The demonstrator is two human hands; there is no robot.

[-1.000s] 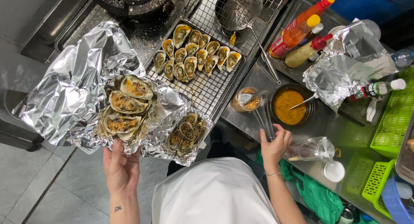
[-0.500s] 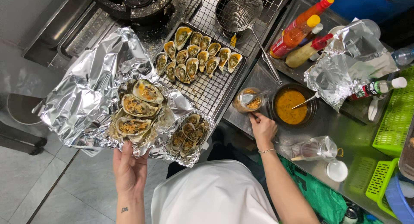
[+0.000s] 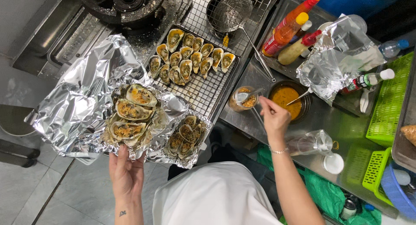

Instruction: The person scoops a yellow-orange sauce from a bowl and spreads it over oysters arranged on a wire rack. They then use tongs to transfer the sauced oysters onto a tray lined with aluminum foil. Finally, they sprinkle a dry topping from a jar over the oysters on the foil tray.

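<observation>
Nearest the camera, the left hand (image 3: 125, 175) grips the near edge of a foil sheet (image 3: 73, 108), fingers closed on it from below, and holds it up level. Large oysters (image 3: 130, 114) topped with orange garnish sit piled on the foil, with a smaller foil packet (image 3: 186, 136) of dark shellfish touching them on the right.

A second ago the right hand (image 3: 273, 116) hung low and open beside the apron; half a second ago it was rising toward the jar. Now it is at the jar (image 3: 243, 99), fingers pinched narrow around the handle of a spoon (image 3: 249, 95) that stands in the jar's chunky garnish. The foil has also drifted a little rightward, nearer the jar. That suggests the hand is set to scoop garnish while the oysters wait on the foil.

Just beyond, a bowl (image 3: 288, 99) of orange sauce sits on the steel worktop (image 3: 320, 116). Farther off lie a wire rack (image 3: 203, 90) of small oysters, sauce bottles (image 3: 288, 30) and a wire strainer (image 3: 229, 10).
</observation>
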